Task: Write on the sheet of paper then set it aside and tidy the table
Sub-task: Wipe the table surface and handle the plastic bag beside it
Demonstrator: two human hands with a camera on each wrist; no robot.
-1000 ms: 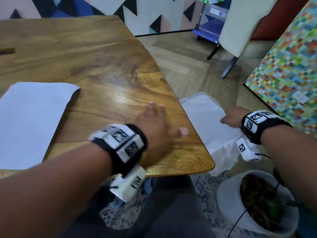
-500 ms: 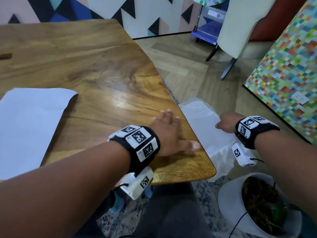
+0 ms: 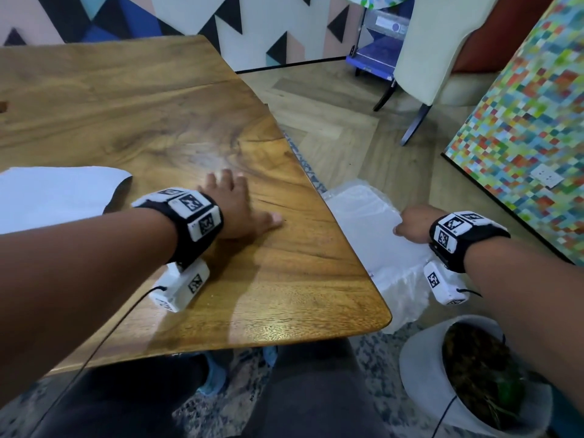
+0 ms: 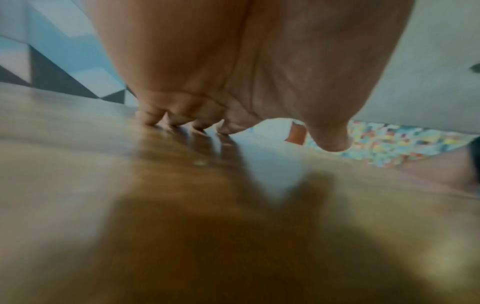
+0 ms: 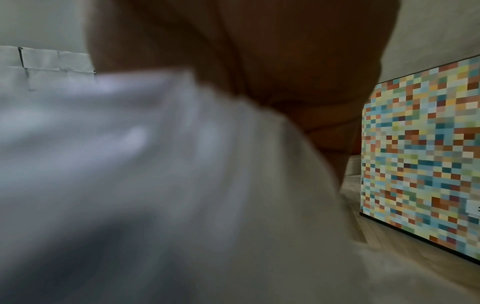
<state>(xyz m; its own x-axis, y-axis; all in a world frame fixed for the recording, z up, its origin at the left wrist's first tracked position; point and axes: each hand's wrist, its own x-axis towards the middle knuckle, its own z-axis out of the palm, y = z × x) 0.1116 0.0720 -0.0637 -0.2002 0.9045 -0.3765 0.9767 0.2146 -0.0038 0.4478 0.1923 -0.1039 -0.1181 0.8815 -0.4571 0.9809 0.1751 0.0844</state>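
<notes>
A white sheet of paper (image 3: 53,197) lies on the wooden table (image 3: 158,115) at the left, its near corner curled up. My left hand (image 3: 234,203) lies flat on the bare wood to the right of the sheet, fingers straight and thumb spread; the left wrist view shows its fingertips (image 4: 150,121) touching the tabletop (image 4: 103,185). My right hand (image 3: 414,224) is off the table's right edge and grips the edge of a plastic-wrapped white pack of paper (image 3: 363,222). In the right wrist view the blurred pack (image 5: 155,164) fills the frame under the palm (image 5: 285,61) and hides the fingers.
A white pot with a plant (image 3: 420,358) stands on the floor by my right forearm. A cream chair (image 3: 436,49) and a blue cart (image 3: 376,58) are farther back. A multicoloured mosaic panel (image 3: 521,137) closes off the right side.
My left hand has slid a little away from the table's right edge and settled flat. The right hand keeps its hold on the pack.
</notes>
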